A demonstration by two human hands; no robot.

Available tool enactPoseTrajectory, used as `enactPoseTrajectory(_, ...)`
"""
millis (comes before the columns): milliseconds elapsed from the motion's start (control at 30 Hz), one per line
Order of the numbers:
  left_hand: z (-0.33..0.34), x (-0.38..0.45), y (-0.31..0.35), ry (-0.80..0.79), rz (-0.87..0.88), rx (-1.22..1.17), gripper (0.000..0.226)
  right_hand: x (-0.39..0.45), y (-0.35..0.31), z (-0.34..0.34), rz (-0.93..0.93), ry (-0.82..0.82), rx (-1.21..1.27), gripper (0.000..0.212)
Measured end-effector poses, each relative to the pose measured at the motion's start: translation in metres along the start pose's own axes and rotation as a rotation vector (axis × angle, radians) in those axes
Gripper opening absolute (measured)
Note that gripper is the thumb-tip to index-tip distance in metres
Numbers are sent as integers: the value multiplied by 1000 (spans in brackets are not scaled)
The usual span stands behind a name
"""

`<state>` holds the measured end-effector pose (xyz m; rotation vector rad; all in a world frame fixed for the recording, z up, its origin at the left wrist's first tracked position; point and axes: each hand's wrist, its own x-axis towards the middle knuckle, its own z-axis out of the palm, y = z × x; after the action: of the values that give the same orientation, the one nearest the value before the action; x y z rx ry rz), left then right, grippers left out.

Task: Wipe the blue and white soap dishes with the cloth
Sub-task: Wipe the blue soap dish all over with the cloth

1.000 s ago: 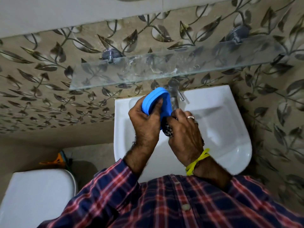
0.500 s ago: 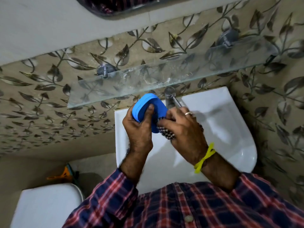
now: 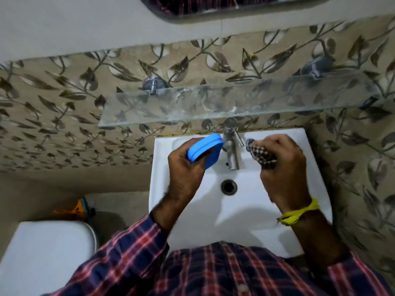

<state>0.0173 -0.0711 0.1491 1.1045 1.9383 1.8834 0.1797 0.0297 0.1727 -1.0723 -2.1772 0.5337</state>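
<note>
Against the leaf-patterned tile wall [image 3: 64,107], a white washbasin [image 3: 263,189] sits below a clear glass shelf [image 3: 213,105]; mirror edge [image 3: 213,9] at top. White toilet cistern lid [image 3: 42,255] lower left, something orange [image 3: 74,210] beyond it on the floor. Plaid-sleeved arms reach over the basin. Left hand [image 3: 183,174] grips the blue soap dish [image 3: 204,150], tilted on edge, lid closed, held above the basin's left side, just beside the chrome tap [image 3: 232,146]. Right hand [image 3: 284,167], fingers curled, clutches the bunched dark dotted cloth [image 3: 261,154] on the tap's other side, apart from the dish. Yellow band [image 3: 299,212] at the right wrist. Drain [image 3: 229,186] between the hands. White dish not seen.
</note>
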Motion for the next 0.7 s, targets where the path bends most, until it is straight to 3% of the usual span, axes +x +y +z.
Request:
enactPoseTrajectory(100,5,-16,4,-127,-6,66,25,7,-28,5,-190,128,93,28)
enactPoseTrajectory(200,3,-21,5,-158,-56,190,13,-1,-54,13,-432,0,35,37)
enactPoseTrajectory(267,-7,-20,6,-150,-83,254,22,-7,-56,16,-523,-111,-10,49)
enactPoseTrajectory(367,-15,-26,13,-178,-122,264,32,-16,-45,19,-539,-181,2,55)
enactPoseTrajectory(567,-15,-30,19,-88,-228,187,10,-23,-40,23,-421,-75,24,43)
enactPoseTrajectory(700,-17,-28,25,-83,-190,151,5,-27,-54,29,-480,-96,79,45)
